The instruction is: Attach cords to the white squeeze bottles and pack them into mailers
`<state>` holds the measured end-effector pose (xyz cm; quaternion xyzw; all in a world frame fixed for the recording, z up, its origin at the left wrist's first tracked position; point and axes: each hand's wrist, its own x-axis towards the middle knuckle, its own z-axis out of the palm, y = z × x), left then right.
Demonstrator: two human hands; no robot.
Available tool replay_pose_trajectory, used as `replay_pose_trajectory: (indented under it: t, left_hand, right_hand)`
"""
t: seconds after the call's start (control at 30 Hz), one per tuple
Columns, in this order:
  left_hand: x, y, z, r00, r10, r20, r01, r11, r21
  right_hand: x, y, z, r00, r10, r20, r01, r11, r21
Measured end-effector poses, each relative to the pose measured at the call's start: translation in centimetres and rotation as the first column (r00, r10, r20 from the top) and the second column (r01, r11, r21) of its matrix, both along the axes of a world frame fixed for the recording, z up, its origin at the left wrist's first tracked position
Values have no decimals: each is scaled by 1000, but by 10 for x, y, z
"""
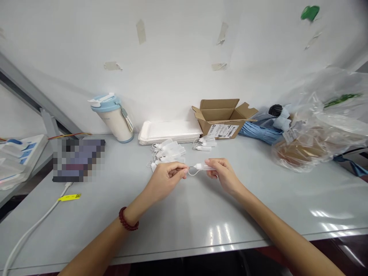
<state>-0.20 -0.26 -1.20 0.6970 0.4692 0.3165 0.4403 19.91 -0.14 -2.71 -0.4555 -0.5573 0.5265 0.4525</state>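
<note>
My right hand point(222, 174) is closed around a small translucent squeeze bottle point(202, 166) with a white neck and a thin needle tip, held level and pointing left. At the needle's end, my left hand point(169, 178) pinches the small needle cap, which its fingertips mostly hide. A thin white tether point(194, 174) loops from the bottle's neck to those fingers. Just beyond my left hand lies a pile of similar needle-tip bottles point(171, 151) with looped tethers. Several more such bottles point(204, 143) lie in a smaller group beyond my right hand.
Against the wall stand a blue-lidded tumbler point(113, 119), a stack of white trays point(171, 128) and an open cardboard box point(220, 120). A blue folded umbrella point(261, 130) and a clear plastic bag point(313, 134) lie right. Left are a blurred-out device point(79, 161) and a white cable point(37, 222).
</note>
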Motion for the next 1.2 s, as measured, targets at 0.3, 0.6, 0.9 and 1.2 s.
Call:
replay_pose_trajectory:
  t: [0.3,0.6,0.9,1.2]
  left_hand:
    - [1,-1,1,1000,-22,-7,22,999,28]
    - [0,-3,2,998,-62,-23,63,997,39]
    - [4,-10,5,982,-114,-150,136,980,144]
    - [8,-15,2,977,-130,-170,160,971,178]
  right_hand:
    - [1,-2,-3,999,20,27,-20,1000,-14]
    - [-1,-2,-1,998,15,62,-14,1000,-13]
    - [-3,-5,-2,983,28,184,-27,1000,-9]
    - [-1,-5,-12,973,66,223,-68,998,2]
